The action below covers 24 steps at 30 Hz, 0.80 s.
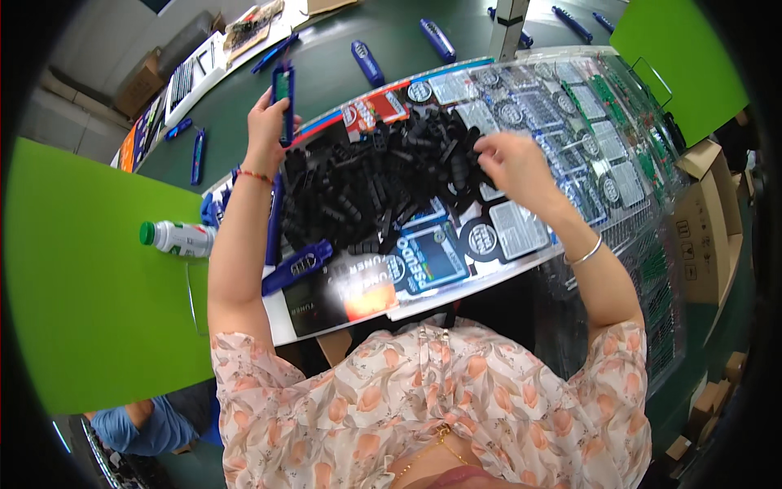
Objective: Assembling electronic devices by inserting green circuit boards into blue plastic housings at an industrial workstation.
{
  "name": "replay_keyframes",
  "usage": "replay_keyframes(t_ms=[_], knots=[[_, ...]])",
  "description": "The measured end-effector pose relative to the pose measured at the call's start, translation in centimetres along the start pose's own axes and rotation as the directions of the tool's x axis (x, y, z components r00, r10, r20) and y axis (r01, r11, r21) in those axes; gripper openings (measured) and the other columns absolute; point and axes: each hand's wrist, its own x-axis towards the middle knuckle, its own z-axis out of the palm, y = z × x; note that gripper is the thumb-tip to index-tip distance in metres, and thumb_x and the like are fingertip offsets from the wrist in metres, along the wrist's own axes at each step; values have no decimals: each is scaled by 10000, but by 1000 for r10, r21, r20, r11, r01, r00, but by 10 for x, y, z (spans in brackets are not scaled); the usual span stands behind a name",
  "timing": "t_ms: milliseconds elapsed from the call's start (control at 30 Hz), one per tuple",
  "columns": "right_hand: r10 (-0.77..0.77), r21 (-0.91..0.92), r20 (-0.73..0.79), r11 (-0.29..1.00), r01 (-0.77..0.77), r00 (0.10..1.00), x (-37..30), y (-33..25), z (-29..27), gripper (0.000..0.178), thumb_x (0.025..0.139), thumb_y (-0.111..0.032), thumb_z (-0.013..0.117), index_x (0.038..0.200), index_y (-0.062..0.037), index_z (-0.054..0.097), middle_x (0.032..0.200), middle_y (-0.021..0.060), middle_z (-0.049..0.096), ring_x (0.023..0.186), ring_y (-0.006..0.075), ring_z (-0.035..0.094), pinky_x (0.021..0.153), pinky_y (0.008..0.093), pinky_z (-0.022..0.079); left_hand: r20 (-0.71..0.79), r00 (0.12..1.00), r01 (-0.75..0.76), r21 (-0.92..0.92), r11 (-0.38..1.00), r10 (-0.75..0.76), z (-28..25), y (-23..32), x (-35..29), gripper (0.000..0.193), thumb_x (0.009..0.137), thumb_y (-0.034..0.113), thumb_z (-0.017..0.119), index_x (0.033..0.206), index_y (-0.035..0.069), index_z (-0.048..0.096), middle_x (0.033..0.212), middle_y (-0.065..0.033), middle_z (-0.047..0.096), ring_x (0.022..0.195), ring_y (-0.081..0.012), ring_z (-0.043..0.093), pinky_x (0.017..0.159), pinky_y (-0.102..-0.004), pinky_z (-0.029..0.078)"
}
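Note:
My left hand (pixel 265 129) is raised over the far left edge of the work surface, its fingers closed around a long blue plastic housing (pixel 283 90) with a green circuit board lying in it. A heap of small black plastic parts (pixel 383 171) spreads across the middle. At the heap's right edge, my right hand (pixel 518 167) has its fingertips pinched together, close to a black piece; what they hold, if anything, is too small to make out. Another blue housing (pixel 298 267) lies at the heap's near left, by a dark printed sheet (pixel 338 297).
Clear plastic trays (pixel 562 122) with green boards cover the right side. Several blue housings (pixel 367 63) lie on the dark green table beyond. Green panels (pixel 106 277) flank both sides. A white bottle (pixel 177 238) lies at left; a cardboard box (pixel 707 232) stands at right. Another person's blue sleeve (pixel 155 424) shows lower left.

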Motion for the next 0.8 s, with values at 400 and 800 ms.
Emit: replay_keyframes(t_ms=[400, 800], knots=[[-47, -208, 181, 974, 85, 982, -21, -12, 6, 101, 768, 9, 591, 863, -24, 599, 801, 156, 611, 728, 348, 655, 628, 427, 535, -234, 949, 67, 806, 588, 212, 15, -92, 177, 475, 776, 208, 574, 1236, 111, 644, 1077, -148, 698, 1000, -324, 660, 882, -411, 508], [203, 271, -48, 945, -183, 978, 6, -6, -28, 229, 737, -99, 797, 913, 0, 689, 776, 113, 706, 662, 155, 676, 622, 261, 534, 170, 952, -242, 927, 287, 253, 145, -65, 102, 632, 847, 401, 651, 1337, 25, 516, 1158, -273, 586, 1082, -449, 600, 897, -485, 509]])
